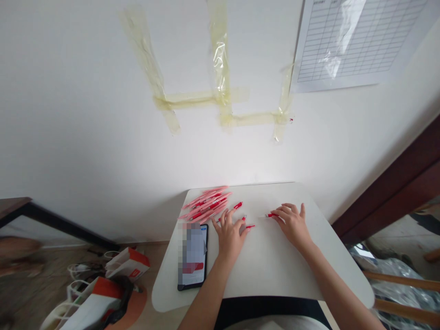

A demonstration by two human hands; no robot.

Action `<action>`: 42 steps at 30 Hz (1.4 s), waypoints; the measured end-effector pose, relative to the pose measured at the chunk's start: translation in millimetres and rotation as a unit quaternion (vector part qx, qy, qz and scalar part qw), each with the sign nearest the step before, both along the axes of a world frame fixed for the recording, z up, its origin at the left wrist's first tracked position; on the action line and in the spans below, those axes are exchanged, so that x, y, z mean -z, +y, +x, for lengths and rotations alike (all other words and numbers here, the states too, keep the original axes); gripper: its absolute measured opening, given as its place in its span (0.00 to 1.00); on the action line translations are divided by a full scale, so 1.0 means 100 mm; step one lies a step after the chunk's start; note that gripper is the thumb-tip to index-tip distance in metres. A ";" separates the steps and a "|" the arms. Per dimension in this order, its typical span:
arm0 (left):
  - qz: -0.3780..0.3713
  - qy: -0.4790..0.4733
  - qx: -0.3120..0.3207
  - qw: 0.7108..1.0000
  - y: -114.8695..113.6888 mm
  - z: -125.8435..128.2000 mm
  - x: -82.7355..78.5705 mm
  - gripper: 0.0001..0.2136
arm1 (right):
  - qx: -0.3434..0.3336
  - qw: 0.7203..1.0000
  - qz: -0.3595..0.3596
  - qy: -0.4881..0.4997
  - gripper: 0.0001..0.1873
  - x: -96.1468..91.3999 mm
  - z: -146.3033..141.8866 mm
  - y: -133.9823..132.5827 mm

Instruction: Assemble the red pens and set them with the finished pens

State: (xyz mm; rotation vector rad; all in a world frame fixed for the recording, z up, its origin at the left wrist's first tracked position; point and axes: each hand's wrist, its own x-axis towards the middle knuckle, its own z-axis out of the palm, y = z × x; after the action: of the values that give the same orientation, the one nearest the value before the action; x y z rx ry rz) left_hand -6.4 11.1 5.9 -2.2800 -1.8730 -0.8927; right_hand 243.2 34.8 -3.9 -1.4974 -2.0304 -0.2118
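Observation:
My left hand (pixel 229 236) is over the middle of the white table, with thumb and index finger pinched on a slim red pen part (pixel 250 226) that points right. Its other fingers are spread close to a red pen piece (pixel 238 205) on the tabletop. Another red piece with a silvery end (pixel 244 218) shows just beyond the index finger. To the right, my right hand (pixel 291 223) has its fingers closed on a red pen part (pixel 270 215), whose silvery end faces left. The fingers hide the rest of that part.
A pile of pink and red pens (pixel 206 204) lies at the table's (pixel 268 270) back left. Below it is a phone (pixel 193 259), its screen partly blurred. The wall (pixel 192 156) rises behind. Paper bags (pixel 129 263) stand on the floor at left; wooden bars (pixel 398 279) are at right.

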 end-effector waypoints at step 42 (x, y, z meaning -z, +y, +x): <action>-0.001 0.003 0.016 1.000 -0.02 -0.01 -0.07 0.05 | -0.100 0.995 0.000 -0.002 0.09 -0.05 -0.42 -0.15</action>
State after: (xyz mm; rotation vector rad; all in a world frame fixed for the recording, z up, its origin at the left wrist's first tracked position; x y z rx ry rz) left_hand -7.2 9.5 12.8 -2.3174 -1.8403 -0.8873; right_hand 201.5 20.1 0.8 -1.2844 -2.1652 -0.1326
